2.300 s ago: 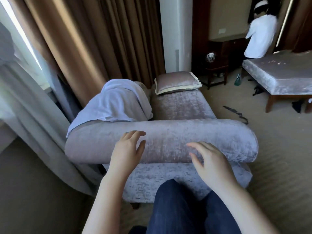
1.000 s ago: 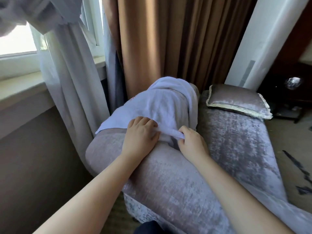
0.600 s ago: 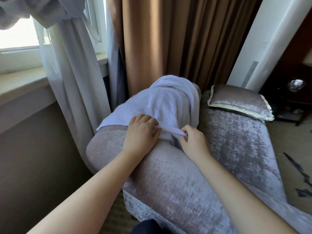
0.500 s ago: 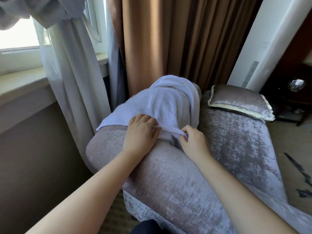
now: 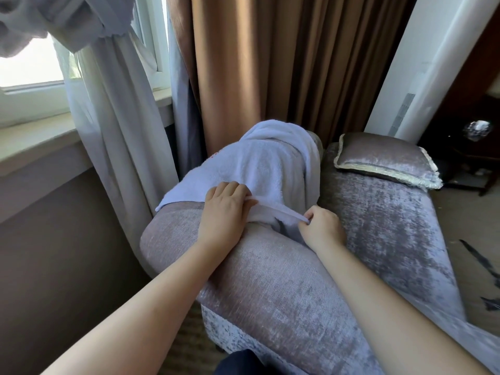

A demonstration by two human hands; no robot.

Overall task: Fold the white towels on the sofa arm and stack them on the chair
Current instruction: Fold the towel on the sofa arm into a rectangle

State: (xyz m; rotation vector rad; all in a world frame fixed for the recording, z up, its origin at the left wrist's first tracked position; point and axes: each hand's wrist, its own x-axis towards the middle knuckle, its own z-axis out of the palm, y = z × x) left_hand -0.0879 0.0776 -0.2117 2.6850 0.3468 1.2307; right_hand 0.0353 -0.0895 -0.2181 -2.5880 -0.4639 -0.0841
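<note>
White towels (image 5: pixel 267 163) lie draped in a heap over the far end of the grey velvet sofa arm (image 5: pixel 259 280). My left hand (image 5: pixel 224 212) grips the near hem of the top towel, fingers curled over its edge. My right hand (image 5: pixel 322 228) pinches the same hem a little to the right, and the edge is lifted slightly off the arm between the two hands. How many towels lie in the heap is hidden by the top one.
A grey cushion (image 5: pixel 384 161) lies on the sofa seat (image 5: pixel 378 226) to the right. Brown curtains (image 5: pixel 270 63) and a pale sheer curtain (image 5: pixel 108 117) hang behind the arm, by a window sill (image 5: pixel 35 136). Dark scraps (image 5: pixel 484 269) lie on the carpet at right.
I have turned left and moved both hands from the bare sofa arm to the towel's near hem. In the last half second the hem has lifted slightly between my hands.
</note>
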